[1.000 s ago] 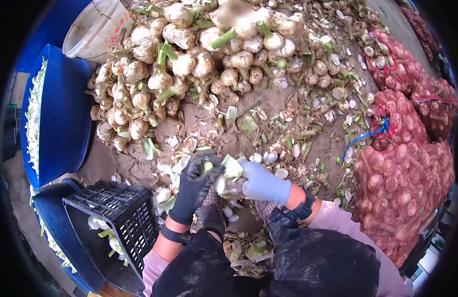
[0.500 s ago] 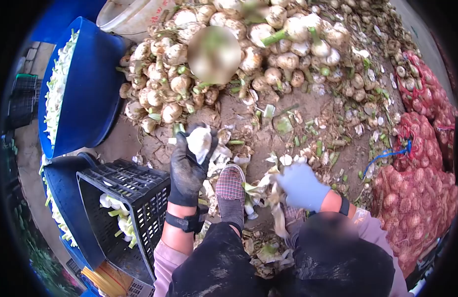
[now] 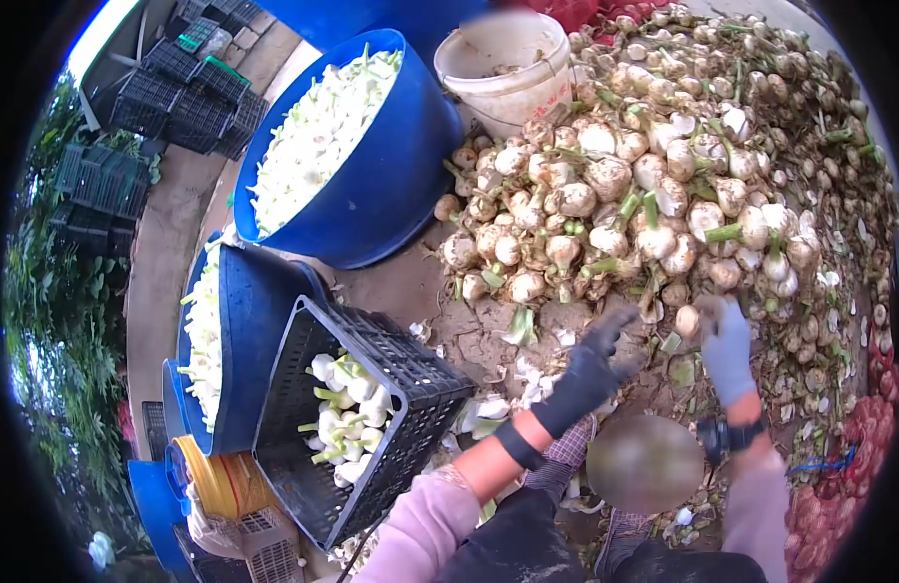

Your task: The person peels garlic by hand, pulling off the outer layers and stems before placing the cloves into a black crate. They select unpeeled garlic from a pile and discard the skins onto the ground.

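My left hand (image 3: 602, 361), in a dark glove, reaches toward the near edge of a big heap of unpeeled bulbs (image 3: 576, 199); its fingers are apart and nothing is in them. To its right, my right hand (image 3: 726, 345), in a light grey-blue glove, has its fingers closed at the side of a brown bulb (image 3: 688, 322). At the left, a tilted black crate (image 3: 391, 360) holds peeled white bulbs (image 3: 350, 428) with short green stems.
Blue tubs (image 3: 372, 209) full of peeled bulbs stand at the left, beside a white bucket (image 3: 508, 97). Red net bags (image 3: 829, 520) lie at the lower right. Peelings (image 3: 519, 327) litter the ground, and stacked crates (image 3: 177, 102) stand far back.
The view has swung left. The peeled white bulb is gone from my left hand, which has opened and moved forward. My right hand has moved from the peelings up to the heap's edge.
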